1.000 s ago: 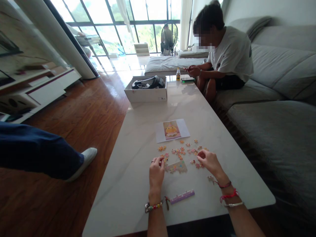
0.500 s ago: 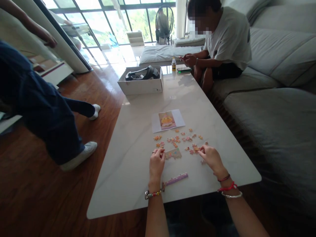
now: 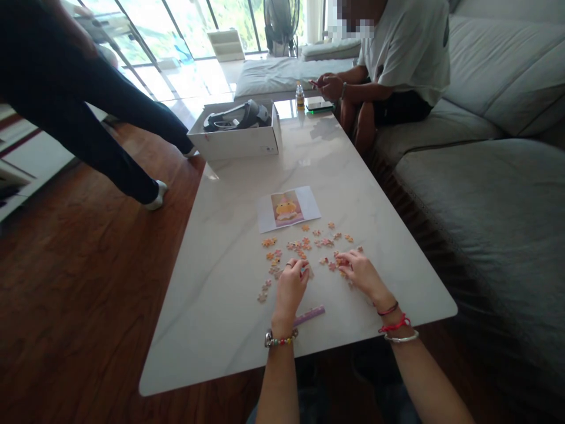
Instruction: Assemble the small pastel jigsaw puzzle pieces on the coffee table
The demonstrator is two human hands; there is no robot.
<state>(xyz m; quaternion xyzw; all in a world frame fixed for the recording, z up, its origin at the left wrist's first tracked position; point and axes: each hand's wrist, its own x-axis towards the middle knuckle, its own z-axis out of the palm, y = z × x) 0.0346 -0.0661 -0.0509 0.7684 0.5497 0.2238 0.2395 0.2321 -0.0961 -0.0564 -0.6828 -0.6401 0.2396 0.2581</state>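
Purple strip [image 3: 312,314] nearest, left hand's 5 o'clock. Left hand [image 3: 292,285] bent over a pale flat section [image 3: 311,272], mostly hidden; can't tell if it's gripping. Right hand [image 3: 364,273] fingertips at loose puzzle pieces [image 3: 332,266], its 10 o'clock; grip unreadable. More pieces spread left hand's 8 to 2. Farther: printed sheet [image 3: 311,204] at 12, white box [image 3: 241,145] at 11

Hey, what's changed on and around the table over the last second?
The left hand has moved right, over the joined puzzle section, baring loose pieces to its left. The walker at left has gone further toward the windows. I can't tell whether either hand has picked up or let go of a piece. The right hand stays at the right-hand pieces; the sheet, box and bottle are where they were.
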